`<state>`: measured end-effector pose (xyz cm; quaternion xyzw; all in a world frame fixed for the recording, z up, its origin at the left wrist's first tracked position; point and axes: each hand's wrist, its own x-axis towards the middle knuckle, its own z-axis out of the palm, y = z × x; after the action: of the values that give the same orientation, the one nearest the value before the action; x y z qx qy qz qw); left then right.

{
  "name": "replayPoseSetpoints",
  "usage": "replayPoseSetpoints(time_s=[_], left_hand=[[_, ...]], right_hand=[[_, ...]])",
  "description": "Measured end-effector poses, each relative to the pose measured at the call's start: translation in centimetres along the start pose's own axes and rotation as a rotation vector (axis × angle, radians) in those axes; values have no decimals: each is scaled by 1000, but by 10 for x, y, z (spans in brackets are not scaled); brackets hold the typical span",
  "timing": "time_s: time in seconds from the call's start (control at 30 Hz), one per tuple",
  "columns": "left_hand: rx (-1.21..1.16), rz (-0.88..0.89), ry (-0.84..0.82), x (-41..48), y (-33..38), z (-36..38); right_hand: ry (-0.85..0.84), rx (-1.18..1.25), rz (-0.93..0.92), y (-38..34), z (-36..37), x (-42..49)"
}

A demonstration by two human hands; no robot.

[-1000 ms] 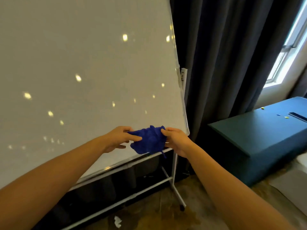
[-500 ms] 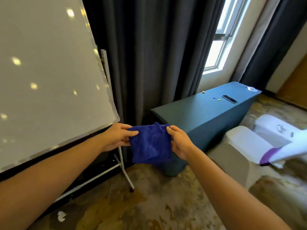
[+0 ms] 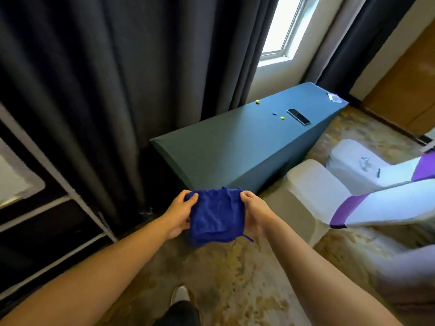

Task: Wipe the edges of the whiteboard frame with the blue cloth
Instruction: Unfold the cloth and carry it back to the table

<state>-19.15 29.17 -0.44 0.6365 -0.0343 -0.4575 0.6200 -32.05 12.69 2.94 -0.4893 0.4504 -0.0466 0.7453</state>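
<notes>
The blue cloth (image 3: 216,216) hangs folded between both hands in front of me, above the floor. My left hand (image 3: 180,214) grips its left edge and my right hand (image 3: 255,214) grips its right edge. Only the lower right corner of the whiteboard (image 3: 16,182) shows at the far left edge, with its white stand leg (image 3: 77,201) slanting down beside it. The cloth is well away from the board, to its right.
Dark curtains (image 3: 117,78) hang behind. A teal-covered table (image 3: 235,147) stands ahead with a phone (image 3: 298,116) and small coloured bits on it. White-covered chairs with purple sashes (image 3: 348,203) crowd the right. My shoe (image 3: 180,295) is on the patterned floor.
The view has swung right, so the whiteboard slid almost out of frame at left. Both hands kept hold of the cloth, which went from bunched against the board's corner to spread out.
</notes>
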Motion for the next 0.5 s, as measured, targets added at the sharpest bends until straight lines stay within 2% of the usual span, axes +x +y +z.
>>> replayPoseSetpoints(time_s=[0.17, 0.37, 0.5], left_hand=[[-169, -91, 83, 72, 28, 38], [-265, -198, 263, 128, 59, 53], [-460, -249, 407, 168, 71, 65]], right_hand=[[-40, -31, 115, -59, -22, 82], [-137, -131, 159, -111, -7, 179], [-272, -249, 227, -134, 4, 251]])
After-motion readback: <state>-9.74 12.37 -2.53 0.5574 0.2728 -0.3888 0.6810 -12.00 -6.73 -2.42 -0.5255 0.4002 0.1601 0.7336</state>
